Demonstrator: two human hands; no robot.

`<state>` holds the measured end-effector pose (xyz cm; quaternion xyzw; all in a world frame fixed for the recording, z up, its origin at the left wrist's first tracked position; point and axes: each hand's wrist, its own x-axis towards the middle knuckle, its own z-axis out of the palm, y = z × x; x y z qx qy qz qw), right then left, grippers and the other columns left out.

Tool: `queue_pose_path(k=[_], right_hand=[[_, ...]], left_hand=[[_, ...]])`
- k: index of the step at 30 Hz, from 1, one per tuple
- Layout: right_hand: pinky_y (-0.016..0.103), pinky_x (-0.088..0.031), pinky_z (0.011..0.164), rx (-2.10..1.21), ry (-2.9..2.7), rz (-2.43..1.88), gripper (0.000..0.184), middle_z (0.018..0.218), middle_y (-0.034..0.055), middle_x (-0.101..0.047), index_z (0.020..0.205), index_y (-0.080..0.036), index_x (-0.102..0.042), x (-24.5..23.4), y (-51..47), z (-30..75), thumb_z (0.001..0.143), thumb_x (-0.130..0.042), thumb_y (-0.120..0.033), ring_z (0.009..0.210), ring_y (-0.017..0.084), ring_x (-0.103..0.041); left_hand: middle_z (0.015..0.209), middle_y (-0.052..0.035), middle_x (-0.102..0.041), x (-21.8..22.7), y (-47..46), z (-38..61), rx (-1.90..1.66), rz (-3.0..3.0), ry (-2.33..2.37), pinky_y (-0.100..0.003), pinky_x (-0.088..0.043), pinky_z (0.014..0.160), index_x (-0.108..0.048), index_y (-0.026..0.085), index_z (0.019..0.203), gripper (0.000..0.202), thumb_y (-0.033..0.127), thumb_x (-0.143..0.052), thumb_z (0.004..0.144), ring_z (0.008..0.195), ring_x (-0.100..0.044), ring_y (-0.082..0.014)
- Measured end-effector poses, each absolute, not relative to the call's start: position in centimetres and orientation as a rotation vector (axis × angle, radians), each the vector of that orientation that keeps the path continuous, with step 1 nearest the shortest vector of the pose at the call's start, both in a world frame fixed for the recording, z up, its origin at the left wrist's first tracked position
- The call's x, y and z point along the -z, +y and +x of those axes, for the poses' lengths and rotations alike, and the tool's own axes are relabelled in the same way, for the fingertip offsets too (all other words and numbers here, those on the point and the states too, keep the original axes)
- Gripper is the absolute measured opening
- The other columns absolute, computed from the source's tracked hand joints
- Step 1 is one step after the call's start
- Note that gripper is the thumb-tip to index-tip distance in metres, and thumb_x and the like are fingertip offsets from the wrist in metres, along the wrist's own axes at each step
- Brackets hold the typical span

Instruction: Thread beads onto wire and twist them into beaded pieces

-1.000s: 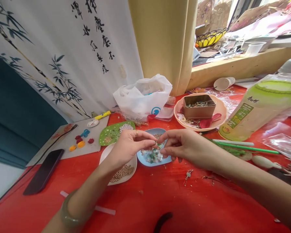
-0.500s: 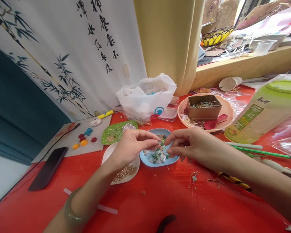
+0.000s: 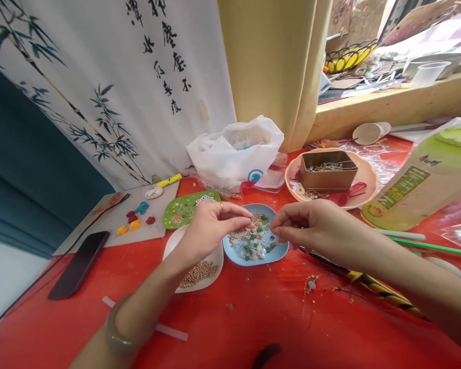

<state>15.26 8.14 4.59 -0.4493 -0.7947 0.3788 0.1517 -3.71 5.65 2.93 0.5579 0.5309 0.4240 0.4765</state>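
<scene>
Above the left side of a blue plate (image 3: 234, 256) my left hand (image 3: 218, 223) is closed, thumb and forefinger pinched on something too small to make out, perhaps a bead. On the plate's other side my right hand (image 3: 307, 223) also makes a pinch; whatever sits between its fingertips cannot be made out. Mixed green, white and gold beads (image 3: 255, 246) lie in the blue plate below. A white dish (image 3: 172, 245) holding small gold beads (image 3: 199, 272) is partly covered by my left wrist. Behind it rests a green tray (image 3: 172, 205) with pearls and small beads.
A peach bowl (image 3: 371, 179) carries a brown metal box (image 3: 328, 177). Beside it lies a bottle (image 3: 407, 179). At the back is a white plastic bag (image 3: 230, 159). A phone (image 3: 78, 264) lies left; a striped yellow-black tool (image 3: 372, 287) and a small beaded piece (image 3: 311, 284) lie right.
My right hand has moved slightly right, away from my left hand, and its fingers have drawn into a tighter pinch. My left hand keeps its pinch. The view has shifted a little.
</scene>
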Motion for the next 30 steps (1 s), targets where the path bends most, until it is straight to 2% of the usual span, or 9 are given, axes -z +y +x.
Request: queue_pose_path(k=[5,12,18,21,27,30], right_hand=[[0.022,-0.037,0.046,-1.024,-2.337,-1.358,0.013,0.059,-0.0009,-0.059,0.067,-0.019,-0.059,-4.8,8.7,15.9,0.073,-0.051,-0.027,0.053,0.011,-0.051],[0.023,-0.038,0.049,-0.984,-2.316,-1.353,0.013,0.062,0.0003,-0.06,0.079,-0.018,-0.059,-3.5,10.0,16.2,0.073,-0.049,-0.023,0.055,0.012,-0.051],[0.021,-0.036,0.046,-1.097,-2.311,-1.325,0.012,0.064,0.0004,-0.063,0.073,-0.018,-0.057,-3.6,9.7,16.0,0.076,-0.049,-0.027,0.053,0.01,-0.051],[0.02,-0.034,0.045,-1.174,-2.27,-1.316,0.01,0.063,-0.0005,-0.062,0.07,-0.018,-0.055,-3.6,9.4,15.8,0.075,-0.049,-0.024,0.051,0.009,-0.05],[0.021,-0.038,0.05,-1.235,-2.23,-1.204,0.009,0.061,-0.0019,-0.06,0.065,-0.019,-0.052,-3.1,9.1,15.5,0.073,-0.049,-0.019,0.056,0.011,-0.052],[0.022,-0.039,0.05,-1.212,-2.235,-1.206,0.007,0.06,-0.0018,-0.06,0.074,-0.019,-0.057,-3.1,9.0,15.4,0.073,-0.05,-0.021,0.055,0.011,-0.053]], left_hand=[[0.069,-0.0027,-0.07,-2.9,6.3,-4.5,-1.047,1.364,1.358,-0.024,-0.05,0.065,-0.068,0.014,0.075,0.009,0.019,-0.068,0.067,0.068,-0.064,-0.0136],[0.076,-0.0048,-0.07,-2.0,7.3,-5.7,-0.965,1.373,1.372,-0.025,-0.049,0.069,-0.07,0.015,0.079,0.013,0.019,-0.066,0.067,0.071,-0.063,-0.0132],[0.08,-0.0067,-0.071,-1.4,7.6,-6.1,-0.923,1.206,1.3,-0.025,-0.049,0.074,-0.07,0.015,0.08,0.014,0.018,-0.068,0.067,0.076,-0.064,-0.0134],[0.079,-0.0056,-0.071,-1.2,7.5,-6.0,-0.901,1.15,1.256,-0.023,-0.049,0.075,-0.07,0.016,0.08,0.013,0.016,-0.068,0.067,0.077,-0.065,-0.0124],[0.078,-0.0057,-0.072,-1.1,7.5,-5.7,-0.856,1.14,1.23,-0.023,-0.049,0.075,-0.07,0.015,0.08,0.013,0.015,-0.068,0.067,0.076,-0.066,-0.0124],[0.076,-0.0059,-0.072,-1.1,7.5,-5.7,-0.86,1.102,1.241,-0.024,-0.049,0.076,-0.07,0.015,0.079,0.012,0.015,-0.068,0.067,0.076,-0.066,-0.0126]])
